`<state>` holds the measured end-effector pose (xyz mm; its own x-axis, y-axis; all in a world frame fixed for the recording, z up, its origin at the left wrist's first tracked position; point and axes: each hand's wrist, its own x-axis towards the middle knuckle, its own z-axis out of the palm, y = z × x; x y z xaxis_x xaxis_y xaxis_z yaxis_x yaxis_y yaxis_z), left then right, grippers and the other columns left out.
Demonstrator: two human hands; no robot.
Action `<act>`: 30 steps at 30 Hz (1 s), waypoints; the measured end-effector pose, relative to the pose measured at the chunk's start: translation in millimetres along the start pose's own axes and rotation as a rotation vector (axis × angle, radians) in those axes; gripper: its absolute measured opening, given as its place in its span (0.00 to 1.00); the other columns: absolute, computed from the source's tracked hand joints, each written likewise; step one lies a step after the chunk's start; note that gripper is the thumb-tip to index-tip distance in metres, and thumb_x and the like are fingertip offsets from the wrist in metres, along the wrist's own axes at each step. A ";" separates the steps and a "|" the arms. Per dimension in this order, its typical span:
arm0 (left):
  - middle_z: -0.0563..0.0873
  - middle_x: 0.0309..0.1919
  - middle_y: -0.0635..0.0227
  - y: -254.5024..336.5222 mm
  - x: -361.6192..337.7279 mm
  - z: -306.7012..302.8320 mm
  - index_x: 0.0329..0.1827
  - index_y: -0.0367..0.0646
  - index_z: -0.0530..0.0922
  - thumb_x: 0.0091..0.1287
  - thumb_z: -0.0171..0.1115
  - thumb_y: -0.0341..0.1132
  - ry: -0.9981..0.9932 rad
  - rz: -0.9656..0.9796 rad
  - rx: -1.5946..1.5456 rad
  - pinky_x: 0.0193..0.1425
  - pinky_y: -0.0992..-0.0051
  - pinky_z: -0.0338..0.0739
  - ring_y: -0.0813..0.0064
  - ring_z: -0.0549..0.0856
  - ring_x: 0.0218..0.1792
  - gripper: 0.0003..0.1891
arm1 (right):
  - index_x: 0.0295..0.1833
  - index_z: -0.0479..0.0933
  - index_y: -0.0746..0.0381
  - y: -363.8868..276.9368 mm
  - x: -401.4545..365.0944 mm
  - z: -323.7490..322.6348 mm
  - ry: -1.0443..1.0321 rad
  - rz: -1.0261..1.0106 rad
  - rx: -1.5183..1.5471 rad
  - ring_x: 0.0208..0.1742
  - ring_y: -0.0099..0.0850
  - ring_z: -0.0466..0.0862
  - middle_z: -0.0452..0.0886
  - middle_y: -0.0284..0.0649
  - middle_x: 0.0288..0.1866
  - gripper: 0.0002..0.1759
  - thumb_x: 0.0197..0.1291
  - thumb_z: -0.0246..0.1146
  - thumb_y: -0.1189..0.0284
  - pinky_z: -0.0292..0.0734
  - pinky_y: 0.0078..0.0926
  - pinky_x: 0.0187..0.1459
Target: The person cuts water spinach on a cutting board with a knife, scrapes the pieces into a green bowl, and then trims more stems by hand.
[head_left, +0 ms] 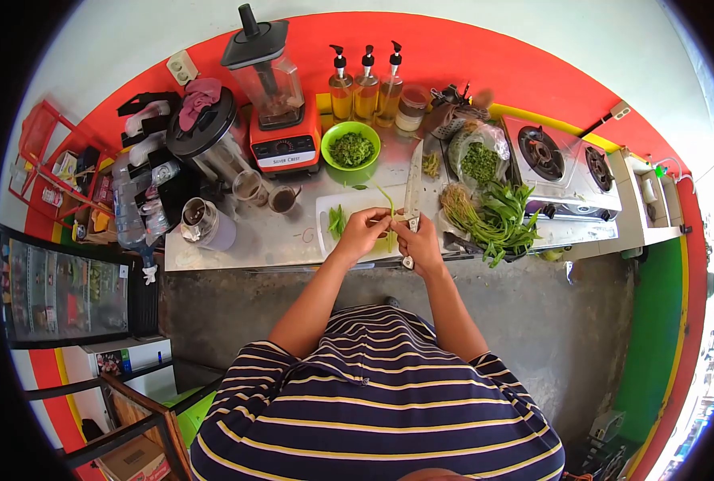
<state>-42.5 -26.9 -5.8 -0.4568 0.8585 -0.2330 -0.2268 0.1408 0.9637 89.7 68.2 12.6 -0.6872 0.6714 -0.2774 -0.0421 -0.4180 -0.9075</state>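
Observation:
Over the white cutting board [323, 218], my left hand [363, 232] is closed on a thin green stem [387, 197]. Close beside it, my right hand [419, 240] is wrapped round the handle of a long knife [413, 180], its blade pointing away from me; the right fingertips also meet at the stem. Cut green pieces [337, 221] lie on the board's left part. Behind the board stands a green bowl [327, 144] with chopped greens [350, 150]. To the right lies a bundle of leafy greens [501, 216] with roots.
A red blender [286, 144], steel container [213, 140] and cups [282, 200] stand left on the metal counter [245, 254]. Pump bottles [365, 92] line the back. A plastic bag of greens [479, 156] and a gas stove [561, 168] are at the right.

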 end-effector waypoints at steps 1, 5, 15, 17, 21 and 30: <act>0.87 0.49 0.66 0.5 0.1 0.7 0.60 0.37 0.81 0.76 0.61 0.36 -0.009 -0.011 -0.016 0.53 0.74 0.82 0.76 0.85 0.48 0.16 | 0.56 0.73 0.64 -1.5 -0.6 0.1 -0.026 0.012 0.030 0.19 0.15 0.69 0.74 0.28 0.28 0.18 0.63 0.69 0.78 0.60 0.17 0.17; 0.87 0.48 0.66 8.1 -2.4 3.2 0.60 0.36 0.81 0.76 0.60 0.35 -0.030 -0.085 -0.106 0.51 0.75 0.82 0.77 0.86 0.46 0.15 | 0.55 0.73 0.64 -2.0 -0.2 3.6 0.045 -0.042 -0.009 0.19 0.15 0.69 0.76 0.29 0.28 0.17 0.63 0.69 0.78 0.60 0.16 0.17; 0.89 0.41 0.68 16.7 -6.1 -7.1 0.55 0.34 0.84 0.75 0.62 0.34 -0.192 -0.099 0.104 0.48 0.77 0.80 0.82 0.84 0.40 0.13 | 0.47 0.78 0.65 -10.9 -7.4 0.1 0.180 -0.204 -0.349 0.22 0.16 0.73 0.82 0.32 0.27 0.11 0.64 0.69 0.73 0.65 0.19 0.22; 0.89 0.42 0.69 25.5 -8.8 -14.3 0.56 0.36 0.84 0.74 0.63 0.34 -0.238 -0.150 0.106 0.51 0.77 0.79 0.81 0.85 0.42 0.13 | 0.47 0.79 0.67 -18.4 -8.3 -5.0 0.179 -0.229 -0.464 0.22 0.15 0.72 0.81 0.31 0.25 0.12 0.65 0.68 0.70 0.65 0.19 0.23; 0.88 0.47 0.69 24.4 -8.0 -29.2 0.55 0.39 0.82 0.74 0.63 0.35 -0.179 -0.245 -0.242 0.54 0.78 0.79 0.78 0.86 0.48 0.12 | 0.55 0.83 0.68 -41.0 -14.9 -21.0 0.209 -0.323 -0.533 0.22 0.14 0.68 0.78 0.29 0.21 0.17 0.71 0.63 0.65 0.62 0.20 0.25; 0.86 0.44 0.71 39.0 -13.5 -22.1 0.54 0.40 0.79 0.73 0.64 0.33 -0.056 -0.174 -0.507 0.55 0.79 0.82 0.79 0.86 0.45 0.11 | 0.67 0.78 0.59 -84.3 -62.8 -6.7 -0.155 -0.467 -0.953 0.25 0.32 0.78 0.80 0.43 0.28 0.24 0.67 0.65 0.67 0.74 0.29 0.33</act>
<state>-64.2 -43.9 32.0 -0.3320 0.8706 -0.3632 -0.6885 0.0395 0.7241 141.3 65.5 104.3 -0.8372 0.5278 0.1432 0.2127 0.5554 -0.8039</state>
